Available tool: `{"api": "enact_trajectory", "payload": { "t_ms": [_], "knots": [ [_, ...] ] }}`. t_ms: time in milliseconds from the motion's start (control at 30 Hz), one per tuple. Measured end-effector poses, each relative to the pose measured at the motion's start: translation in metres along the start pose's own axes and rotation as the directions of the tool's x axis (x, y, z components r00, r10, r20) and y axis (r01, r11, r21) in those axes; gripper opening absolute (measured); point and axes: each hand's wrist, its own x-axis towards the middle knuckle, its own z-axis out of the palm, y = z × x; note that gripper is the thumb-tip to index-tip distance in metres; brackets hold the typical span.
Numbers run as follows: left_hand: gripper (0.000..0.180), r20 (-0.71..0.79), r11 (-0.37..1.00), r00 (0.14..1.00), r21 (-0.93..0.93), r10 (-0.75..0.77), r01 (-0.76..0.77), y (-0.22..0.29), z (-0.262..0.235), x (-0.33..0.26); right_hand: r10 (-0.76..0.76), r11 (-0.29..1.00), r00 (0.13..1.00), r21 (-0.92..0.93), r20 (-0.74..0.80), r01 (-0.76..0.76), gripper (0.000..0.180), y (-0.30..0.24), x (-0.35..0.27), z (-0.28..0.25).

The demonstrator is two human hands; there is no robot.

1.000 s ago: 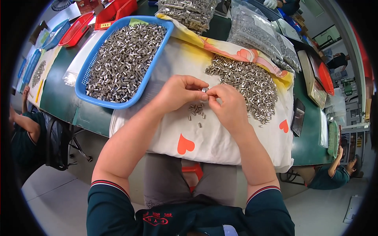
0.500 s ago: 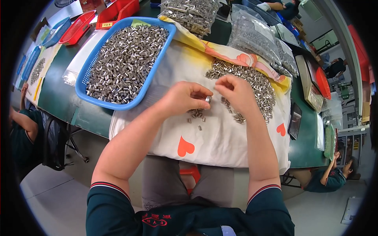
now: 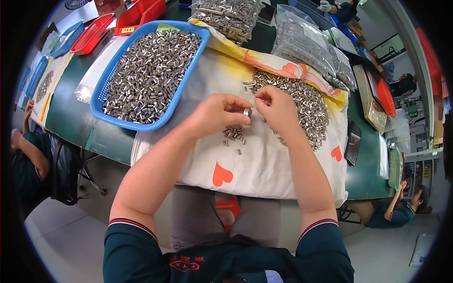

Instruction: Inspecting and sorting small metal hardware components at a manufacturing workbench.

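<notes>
My left hand [image 3: 219,114] pinches a short round metal piece [image 3: 247,112] between thumb and fingers, over the white cloth [image 3: 188,165]. Below that hand lies a small group of metal cylinders [image 3: 234,134]. My right hand [image 3: 276,109] is beside it, with thumb and fingertips pressed together; whatever they hold, if anything, is too small or hidden to name. A larger heap of the same silvery cylinders [image 3: 311,106] spreads on the cloth beyond and to the right of my right hand.
At the left, a blue plastic basket [image 3: 96,96] is filled with metal cylinders. Clear bags of metal parts [image 3: 226,19] and more plastic bags [image 3: 304,42] lie at the back. A dark phone-like object [image 3: 353,144] rests on the green table [image 3: 66,120]. Other people sit at both sides.
My right hand has shifted slightly left and nearer the left hand. My left hand has moved slightly left, still pinching the metal piece, which now appears turned.
</notes>
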Motion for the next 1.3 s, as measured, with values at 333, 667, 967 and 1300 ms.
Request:
{"api": "enact_trajectory", "payload": {
  "t_ms": [333, 667, 967, 1300],
  "knots": [
    [0.030, 0.001, 0.998, 1.000, -0.065, 0.003, -0.003, 0.002, -0.002, -0.001, 0.124, 0.857, 0.991, 0.497, 0.055, -0.135, 0.008, -0.023, -0.030, -0.014],
    [0.030, -0.039, 1.000, 0.999, 0.013, 0.028, -0.027, -0.002, -0.002, -0.003, 0.031, 0.918, 0.999, 0.395, 0.020, -0.036, 0.008, -0.023, -0.032, -0.016],
    [0.030, -0.001, 0.967, 1.000, 0.254, -0.016, 0.016, 0.006, 0.007, -0.005, 0.211, 0.936, 0.976, 0.276, 0.048, -0.216, 0.013, -0.008, 0.004, -0.022],
    [0.031, 0.020, 0.988, 1.000, 0.155, 0.013, -0.016, 0.000, 0.001, -0.004, -0.065, 0.978, 0.998, -0.197, 0.017, 0.067, 0.012, 0.002, 0.025, 0.021]
  ]
}}
